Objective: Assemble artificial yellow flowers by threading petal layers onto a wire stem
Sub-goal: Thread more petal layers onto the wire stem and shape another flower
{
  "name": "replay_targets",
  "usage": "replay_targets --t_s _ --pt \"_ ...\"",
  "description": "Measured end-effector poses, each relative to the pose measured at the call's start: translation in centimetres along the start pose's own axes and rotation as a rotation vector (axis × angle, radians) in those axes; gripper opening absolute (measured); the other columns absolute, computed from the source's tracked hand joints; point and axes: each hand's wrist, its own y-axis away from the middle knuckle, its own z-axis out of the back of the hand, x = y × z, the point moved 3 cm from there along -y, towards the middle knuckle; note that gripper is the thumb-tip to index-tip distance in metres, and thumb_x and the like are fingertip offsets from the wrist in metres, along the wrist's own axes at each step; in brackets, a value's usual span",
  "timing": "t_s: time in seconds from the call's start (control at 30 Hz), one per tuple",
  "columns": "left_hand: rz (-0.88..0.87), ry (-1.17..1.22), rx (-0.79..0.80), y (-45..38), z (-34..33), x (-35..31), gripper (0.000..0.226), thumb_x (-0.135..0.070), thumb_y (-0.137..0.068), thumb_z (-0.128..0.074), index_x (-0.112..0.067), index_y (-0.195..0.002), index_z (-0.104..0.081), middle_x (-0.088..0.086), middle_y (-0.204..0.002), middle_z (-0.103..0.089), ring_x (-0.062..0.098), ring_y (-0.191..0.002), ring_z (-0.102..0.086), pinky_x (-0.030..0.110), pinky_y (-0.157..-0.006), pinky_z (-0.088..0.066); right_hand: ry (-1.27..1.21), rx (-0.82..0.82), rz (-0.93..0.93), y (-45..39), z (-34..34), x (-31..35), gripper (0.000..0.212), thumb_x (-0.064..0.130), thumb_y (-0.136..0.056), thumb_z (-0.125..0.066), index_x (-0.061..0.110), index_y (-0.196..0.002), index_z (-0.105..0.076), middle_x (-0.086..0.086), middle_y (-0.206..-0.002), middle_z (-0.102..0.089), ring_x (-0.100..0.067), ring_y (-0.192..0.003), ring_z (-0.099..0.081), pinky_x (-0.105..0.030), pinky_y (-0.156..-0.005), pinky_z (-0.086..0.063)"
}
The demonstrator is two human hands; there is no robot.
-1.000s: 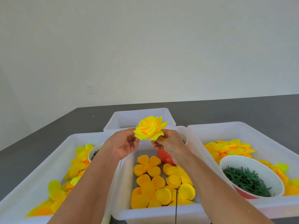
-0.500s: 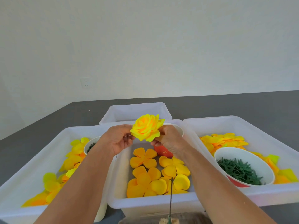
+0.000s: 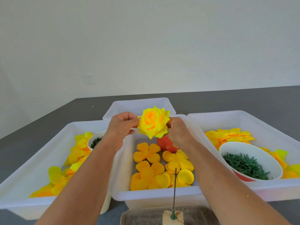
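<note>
A full yellow flower (image 3: 153, 122) with an orange heart is held up above the middle white tub (image 3: 155, 194). My left hand (image 3: 121, 127) pinches its left petals and my right hand (image 3: 177, 133) grips its right and lower side. Loose orange-yellow petal layers (image 3: 159, 168) lie in the middle tub. A thin dark wire stem (image 3: 174, 187) stands upright in a tan block (image 3: 172, 216) on a tray at the near edge, apart from the flower.
A left tub (image 3: 37, 163) holds yellow petals and a small bowl of green pieces (image 3: 95, 141). A right tub (image 3: 263, 124) holds petals and a large bowl of green calyxes (image 3: 245, 165). An orange-red cup (image 3: 167, 144) stands under the flower. An empty tub (image 3: 141, 104) sits behind.
The flower has tilted so its open face turns toward me, with both hands still on it. The view dropped, bringing the wire stem and its block into sight.
</note>
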Motion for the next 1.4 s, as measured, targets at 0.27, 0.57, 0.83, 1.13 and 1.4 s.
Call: replay_targets --t_s 0.27,0.57,0.83,1.13,1.4 --pt "0.027 0.089 0.075 0.0 -0.2 0.2 0.012 -0.005 -0.087 -0.060 -0.013 -0.084 -0.067 0.005 -0.077 -0.065 0.012 -0.069 -0.058 0.018 -0.062 -0.051 -0.066 -0.091 0.052 0.3 0.5 0.4 0.007 0.000 -0.084 -0.064 -0.002 -0.085 -0.071 -0.013 -0.084 -0.068 -0.027 -0.079 -0.058 -0.036 -0.077 -0.048" --pt "0.073 0.181 0.129 0.1 -0.5 0.5 0.015 0.003 -0.087 -0.056 -0.007 -0.077 -0.062 0.007 -0.069 -0.066 0.020 -0.067 -0.061 0.030 -0.067 -0.055 -0.050 -0.071 0.028 0.2 0.3 0.2 0.011 0.004 -0.086 -0.063 0.003 -0.093 -0.072 -0.015 -0.094 -0.070 -0.028 -0.086 -0.060 -0.041 -0.086 -0.050" --pt "0.067 0.110 0.050 0.1 -0.1 0.5 0.014 -0.003 -0.087 -0.060 -0.010 -0.075 -0.062 0.004 -0.059 -0.056 0.008 -0.044 -0.049 0.018 -0.045 -0.047 -0.063 -0.047 0.003 0.1 0.3 0.2 0.013 0.008 -0.086 -0.065 0.005 -0.097 -0.072 -0.015 -0.098 -0.070 -0.027 -0.087 -0.060 -0.040 -0.087 -0.049" --pt "0.059 0.267 0.028 0.4 -0.1 -0.3 0.028 -0.038 -0.085 -0.063 -0.012 -0.074 -0.063 -0.002 -0.059 -0.057 0.009 -0.051 -0.052 0.019 -0.048 -0.044 -0.189 -0.166 -0.061 -0.2 1.2 0.0 0.013 0.008 -0.080 -0.071 0.000 -0.090 -0.071 -0.010 -0.083 -0.066 -0.026 -0.079 -0.059 -0.033 -0.072 -0.047" --pt "-0.023 0.173 0.054 0.3 -0.3 -0.2 0.021 -0.023 -0.082 -0.066 -0.013 -0.064 -0.062 -0.006 -0.053 -0.055 0.008 -0.055 -0.048 0.020 -0.056 -0.043 -0.126 -0.178 -0.029 -0.3 1.0 0.5 0.018 0.007 -0.080 -0.072 -0.006 -0.091 -0.070 -0.019 -0.087 -0.069 -0.032 -0.080 -0.060 -0.038 -0.077 -0.051"
